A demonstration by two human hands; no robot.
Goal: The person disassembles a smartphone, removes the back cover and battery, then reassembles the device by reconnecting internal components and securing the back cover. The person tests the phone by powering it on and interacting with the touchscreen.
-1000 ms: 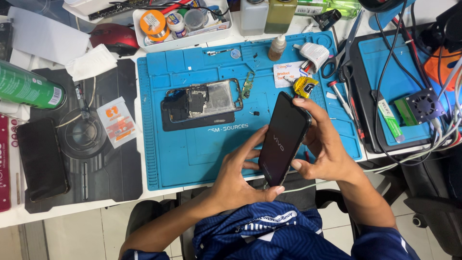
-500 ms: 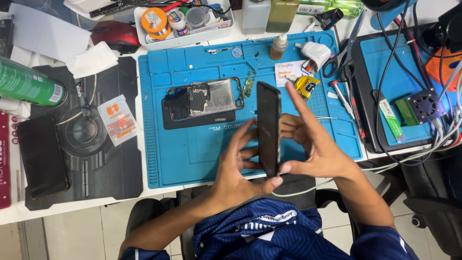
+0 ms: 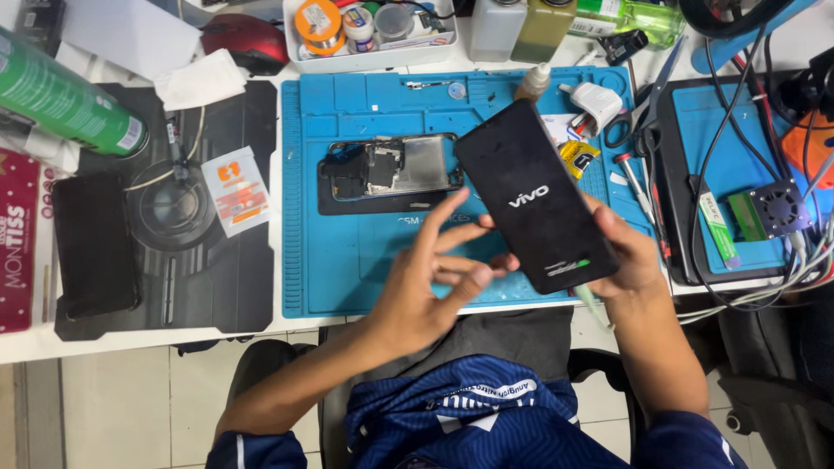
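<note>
Nearest to us are a blue patterned shirt and the edge of a dark chair over pale floor tiles. Just above them our right hand (image 3: 630, 256) is clasped around the lower end of a black phone (image 3: 534, 195), which is tilted over the near right part of the blue work mat (image 3: 347, 260), its dark glossy face toward us. Our left hand (image 3: 426, 282) is spread loose beside the phone's lower left edge, fingers splayed; we cannot tell whether a fingertip touches the phone.

The white tabletop (image 3: 35, 343) carries the mat at its middle. On the mat, behind the left hand, lies an opened phone body (image 3: 391, 169) with its metal insides showing. To the left sits a black mat (image 3: 165, 208) with another dark phone (image 3: 94, 245) lying flat and a small orange-and-white packet (image 3: 234, 191). A green spray can (image 3: 61, 95) lies at the far left, near a folded white cloth (image 3: 200, 78) and a red mouse (image 3: 248, 39).

To the right a second blue mat (image 3: 721, 165) holds a small fan module (image 3: 780, 207) amid tangled cables. Along the far edge stand a white tray (image 3: 365, 61) of tape rolls and jars, and several bottles (image 3: 521, 26).
</note>
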